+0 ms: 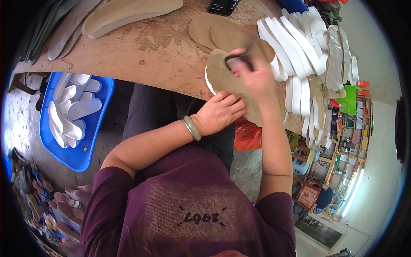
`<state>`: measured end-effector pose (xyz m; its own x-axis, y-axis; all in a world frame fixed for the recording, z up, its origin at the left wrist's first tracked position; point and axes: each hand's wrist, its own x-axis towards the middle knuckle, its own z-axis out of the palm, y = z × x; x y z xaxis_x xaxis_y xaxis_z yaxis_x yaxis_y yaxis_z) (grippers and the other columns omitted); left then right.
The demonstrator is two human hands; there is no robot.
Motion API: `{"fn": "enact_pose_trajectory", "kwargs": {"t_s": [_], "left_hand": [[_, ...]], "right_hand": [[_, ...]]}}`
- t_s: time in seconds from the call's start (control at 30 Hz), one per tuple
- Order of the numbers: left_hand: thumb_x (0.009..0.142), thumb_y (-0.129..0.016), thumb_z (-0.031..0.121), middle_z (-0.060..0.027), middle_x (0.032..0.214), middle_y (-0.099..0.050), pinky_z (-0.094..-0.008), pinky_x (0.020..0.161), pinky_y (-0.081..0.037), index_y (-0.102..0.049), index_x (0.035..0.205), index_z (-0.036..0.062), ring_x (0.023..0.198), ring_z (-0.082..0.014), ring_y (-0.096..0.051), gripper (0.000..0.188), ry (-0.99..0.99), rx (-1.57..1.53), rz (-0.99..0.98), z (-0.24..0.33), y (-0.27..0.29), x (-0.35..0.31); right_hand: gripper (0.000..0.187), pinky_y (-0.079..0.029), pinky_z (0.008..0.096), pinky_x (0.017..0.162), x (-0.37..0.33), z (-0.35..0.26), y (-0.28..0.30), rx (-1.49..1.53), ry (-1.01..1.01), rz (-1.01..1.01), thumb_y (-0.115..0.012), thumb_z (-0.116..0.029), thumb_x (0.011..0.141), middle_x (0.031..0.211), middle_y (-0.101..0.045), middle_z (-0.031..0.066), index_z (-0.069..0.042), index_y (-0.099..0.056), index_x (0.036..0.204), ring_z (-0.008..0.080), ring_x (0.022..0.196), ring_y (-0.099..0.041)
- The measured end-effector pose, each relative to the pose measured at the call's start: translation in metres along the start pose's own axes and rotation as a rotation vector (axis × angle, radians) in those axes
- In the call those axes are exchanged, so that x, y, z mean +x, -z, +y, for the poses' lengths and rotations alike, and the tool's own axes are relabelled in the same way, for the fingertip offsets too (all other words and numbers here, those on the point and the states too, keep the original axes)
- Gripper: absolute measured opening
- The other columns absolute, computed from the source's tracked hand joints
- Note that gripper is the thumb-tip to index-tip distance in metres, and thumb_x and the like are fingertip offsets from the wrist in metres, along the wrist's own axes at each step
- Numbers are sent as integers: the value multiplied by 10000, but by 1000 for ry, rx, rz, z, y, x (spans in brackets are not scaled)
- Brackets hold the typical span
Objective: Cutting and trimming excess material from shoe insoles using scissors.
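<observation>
A tan shoe insole (218, 68) lies at the table's near edge, with a white sole (209, 82) peeking out beneath its left side. My left hand (220, 109), a pale bangle on its wrist, has its fingers curled and pressed together on the insole's near edge. Over the same insole, my right hand (256, 81) is smeared by motion. It grips a dark, loop-shaped tool (239, 61) whose kind is too blurred to make out. Just beyond lie more tan insoles (227, 32), overlapping one another.
White soles (295, 47) stand in rows on the table's right. A large tan-topped sole (132, 15) and a phone (222, 6) lie at the far side. On the left, a blue bin (96, 141) holds several white soles. A red plastic bag (248, 136) hangs below the table edge.
</observation>
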<state>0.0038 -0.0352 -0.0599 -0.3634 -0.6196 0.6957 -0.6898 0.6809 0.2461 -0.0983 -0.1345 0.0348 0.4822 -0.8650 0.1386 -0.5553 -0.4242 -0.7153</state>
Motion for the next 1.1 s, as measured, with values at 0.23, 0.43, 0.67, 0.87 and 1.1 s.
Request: {"fn": "enact_pose_trajectory", "kwargs": {"t_s": [0.23, 0.43, 0.67, 0.87, 1.1], "left_hand": [[787, -597, 192, -1, 1137, -572, -317, 952, -425, -642, 1084, 118, 1142, -165, -538, 309, -55, 26, 57, -2, 0, -1], [788, -571, 196, -19, 1116, -558, -308, 908, -428, -608, 1063, 107, 1098, -173, -534, 291, -29, 11, 80, 1, -3, 0], [796, -603, 186, -2, 1163, -579, -322, 958, -425, -625, 1159, 120, 1153, -156, -534, 369, -21, -16, -10, -2, 3, -2], [792, -644, 245, -5, 1151, -577, -334, 944, -419, -636, 1099, 115, 1113, -173, -540, 333, -36, 6, 0, -4, 10, 3], [757, -710, 544, -53, 914, -571, -381, 859, -436, -582, 816, 101, 905, -258, -555, 465, 127, -355, -159, -25, 68, 4]], "right_hand": [[209, -523, 271, 592, 17, 6, -24, -272, 328, 193, -642, -82, 923, 798, -703, 65, -37, -660, 1126, 140, 688, -680], [226, -522, 271, 638, 27, 18, -6, 565, -98, 588, -605, -64, 938, 752, -640, 55, -32, -628, 1160, 137, 634, -619], [262, -510, 250, 620, -2, -13, -19, 116, -88, 170, -587, -21, 930, 765, -642, 39, -26, -628, 1189, 108, 670, -626], [207, -511, 266, 592, 12, 8, -7, 492, -148, 289, -607, -27, 917, 737, -624, 52, 7, -601, 1121, 123, 598, -595], [313, -579, 392, 718, -24, 13, 37, 801, -114, 505, -577, -5, 913, 908, -633, 143, 20, -470, 1206, 226, 721, -648]]}}
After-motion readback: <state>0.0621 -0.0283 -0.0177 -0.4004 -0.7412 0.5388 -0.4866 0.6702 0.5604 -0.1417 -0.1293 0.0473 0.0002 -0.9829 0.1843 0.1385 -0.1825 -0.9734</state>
